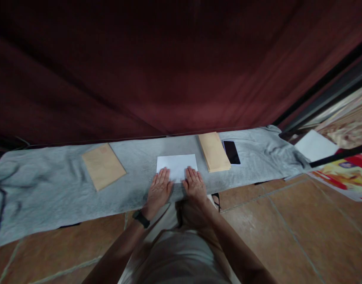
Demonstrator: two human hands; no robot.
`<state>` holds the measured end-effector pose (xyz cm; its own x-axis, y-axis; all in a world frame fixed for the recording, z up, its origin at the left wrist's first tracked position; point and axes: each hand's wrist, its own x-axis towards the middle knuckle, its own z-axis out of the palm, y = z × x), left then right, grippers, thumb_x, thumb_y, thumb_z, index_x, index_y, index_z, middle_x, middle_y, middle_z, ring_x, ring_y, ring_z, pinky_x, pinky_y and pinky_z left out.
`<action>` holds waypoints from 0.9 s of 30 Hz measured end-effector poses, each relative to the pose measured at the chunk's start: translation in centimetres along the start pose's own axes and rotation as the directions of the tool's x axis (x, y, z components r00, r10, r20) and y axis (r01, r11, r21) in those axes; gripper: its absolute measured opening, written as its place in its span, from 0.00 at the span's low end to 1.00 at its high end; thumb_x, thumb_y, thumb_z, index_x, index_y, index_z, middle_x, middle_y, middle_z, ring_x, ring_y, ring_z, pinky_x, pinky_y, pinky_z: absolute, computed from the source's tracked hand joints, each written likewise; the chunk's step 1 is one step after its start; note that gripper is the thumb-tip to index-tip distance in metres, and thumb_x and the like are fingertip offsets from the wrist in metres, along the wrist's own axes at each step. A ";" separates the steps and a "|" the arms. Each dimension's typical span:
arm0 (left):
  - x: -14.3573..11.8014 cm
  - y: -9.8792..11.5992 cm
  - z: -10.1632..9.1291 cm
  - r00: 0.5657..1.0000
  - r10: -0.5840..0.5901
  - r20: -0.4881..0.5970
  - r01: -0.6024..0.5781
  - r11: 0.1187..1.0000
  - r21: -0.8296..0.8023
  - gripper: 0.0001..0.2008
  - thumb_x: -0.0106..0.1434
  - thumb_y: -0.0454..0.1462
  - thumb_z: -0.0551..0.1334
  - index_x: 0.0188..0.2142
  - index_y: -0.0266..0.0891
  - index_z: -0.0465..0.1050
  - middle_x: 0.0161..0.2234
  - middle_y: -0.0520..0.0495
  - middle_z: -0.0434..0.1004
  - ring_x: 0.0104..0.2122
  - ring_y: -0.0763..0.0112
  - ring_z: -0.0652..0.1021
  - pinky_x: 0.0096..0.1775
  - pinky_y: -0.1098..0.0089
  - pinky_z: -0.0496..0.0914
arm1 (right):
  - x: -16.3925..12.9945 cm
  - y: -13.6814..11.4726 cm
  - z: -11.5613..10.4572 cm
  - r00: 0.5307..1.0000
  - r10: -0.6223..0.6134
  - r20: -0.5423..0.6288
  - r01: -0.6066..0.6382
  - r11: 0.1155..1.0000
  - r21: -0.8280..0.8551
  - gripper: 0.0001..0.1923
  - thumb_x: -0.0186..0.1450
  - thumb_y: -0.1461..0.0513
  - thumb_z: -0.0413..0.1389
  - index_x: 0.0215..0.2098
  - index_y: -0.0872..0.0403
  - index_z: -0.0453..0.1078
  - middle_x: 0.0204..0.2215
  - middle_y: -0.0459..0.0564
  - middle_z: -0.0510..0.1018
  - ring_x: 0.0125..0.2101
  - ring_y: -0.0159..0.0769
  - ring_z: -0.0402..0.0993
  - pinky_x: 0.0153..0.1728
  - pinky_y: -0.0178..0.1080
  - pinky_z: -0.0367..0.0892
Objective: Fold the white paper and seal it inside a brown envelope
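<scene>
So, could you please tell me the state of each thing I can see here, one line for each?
White sheet: lying flat on the grey cloth, both hands on its near edge.
Left hand: open, palm down.
Right hand: open, palm down.
Single brown envelope: flat, apart to the left.
Stack of brown envelopes: flat, piled, right of the sheet.
Phone: screen dark, beside the stack.
Grey cloth: spread out, wrinkled at the ends.

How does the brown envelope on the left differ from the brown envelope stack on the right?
The left brown envelope looks like a single flat piece; the right brown envelope stack is visibly thicker. The left brown envelope lies alone, apart from both hands, while the right brown envelope stack sits beside a black phone. The left one looks wider, the stack narrower. Both rest on the grey cloth, untouched.
</scene>
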<state>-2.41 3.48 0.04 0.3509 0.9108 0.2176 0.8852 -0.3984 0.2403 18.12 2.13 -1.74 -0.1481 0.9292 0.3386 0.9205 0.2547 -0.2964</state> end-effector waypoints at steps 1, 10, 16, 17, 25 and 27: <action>-0.2 -0.3 -0.1 1.000 -0.016 -0.010 0.017 1.000 0.010 0.31 0.76 0.44 0.44 0.70 0.27 0.56 0.70 0.32 0.58 0.71 0.54 0.58 0.69 0.50 0.54 | -0.2 0.3 -0.2 1.000 0.006 -0.004 -0.006 1.000 -0.011 0.29 0.77 0.56 0.45 0.71 0.62 0.56 0.69 0.62 0.63 0.69 0.49 0.58 0.67 0.54 0.55; -2.1 -2.1 -0.7 0.992 -0.103 -0.071 0.107 0.993 0.048 0.31 0.75 0.44 0.45 0.70 0.25 0.56 0.69 0.30 0.59 0.70 0.52 0.61 0.69 0.49 0.53 | -2.8 1.8 -2.0 0.999 0.042 -0.021 -0.044 0.992 -0.121 0.32 0.78 0.54 0.44 0.73 0.64 0.50 0.69 0.64 0.62 0.69 0.49 0.58 0.67 0.53 0.56; -1.6 -3.6 -1.1 0.989 -0.141 -0.036 0.141 0.990 -0.004 0.30 0.75 0.45 0.45 0.69 0.30 0.61 0.68 0.31 0.62 0.68 0.50 0.64 0.67 0.47 0.57 | -3.7 2.4 -2.5 0.998 0.045 -0.052 -0.051 0.992 -0.111 0.31 0.78 0.54 0.43 0.74 0.62 0.49 0.69 0.64 0.62 0.69 0.50 0.58 0.67 0.54 0.57; -1.1 -3.8 -1.2 0.987 -0.158 -0.038 0.157 0.987 -0.024 0.30 0.75 0.45 0.46 0.68 0.31 0.61 0.68 0.32 0.62 0.68 0.50 0.64 0.67 0.47 0.58 | -3.8 2.4 -2.4 0.997 0.047 -0.059 -0.053 0.993 -0.105 0.31 0.78 0.54 0.43 0.74 0.62 0.49 0.68 0.65 0.62 0.69 0.50 0.58 0.67 0.54 0.57; 7.9 -3.9 -1.2 0.998 -0.070 -0.006 0.069 0.986 -0.154 0.26 0.71 0.39 0.51 0.66 0.32 0.65 0.65 0.33 0.68 0.66 0.53 0.67 0.66 0.54 0.62 | -4.3 2.6 -2.2 0.995 0.073 -0.065 -0.077 0.995 -0.067 0.31 0.78 0.55 0.42 0.73 0.63 0.50 0.69 0.66 0.61 0.70 0.51 0.55 0.66 0.56 0.57; 10.0 -3.8 -1.2 0.997 -0.045 0.062 0.052 0.990 -0.129 0.25 0.69 0.37 0.54 0.64 0.34 0.68 0.63 0.33 0.71 0.64 0.53 0.69 0.64 0.54 0.63 | -4.3 2.5 -2.3 0.995 0.075 -0.063 -0.079 0.994 -0.072 0.30 0.78 0.55 0.42 0.73 0.64 0.51 0.69 0.65 0.62 0.70 0.51 0.55 0.67 0.56 0.56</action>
<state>-2.60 13.95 2.46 0.3295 0.9326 0.1472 0.8556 -0.3609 0.3710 21.92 -1.82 -1.92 -0.0558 0.9271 0.3707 0.9529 0.1603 -0.2574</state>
